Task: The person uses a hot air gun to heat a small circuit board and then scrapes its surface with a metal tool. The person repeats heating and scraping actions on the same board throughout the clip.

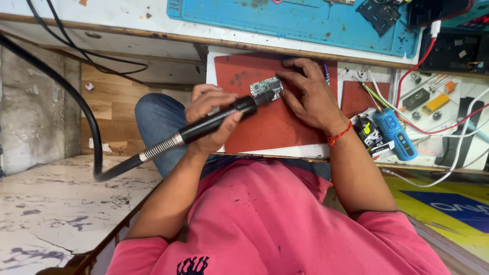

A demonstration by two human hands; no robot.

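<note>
My left hand [211, 118] grips a black pen-shaped rotary handpiece [224, 119] with a coiled metal collar and a black flexible shaft trailing down to the left. Its tip rests on a small green circuit board [266, 86]. The board lies on a red mat [275, 127] on a pulled-out tray. My right hand [306, 94], with a red thread around the wrist, presses its fingertips on the board's right edge and holds it flat against the mat.
A blue work mat [285, 20] covers the bench above. To the right lie a blue handheld device [396, 133], a small black bottle [369, 135], red and white cables and small parts. A marble-patterned surface [51, 209] is at lower left.
</note>
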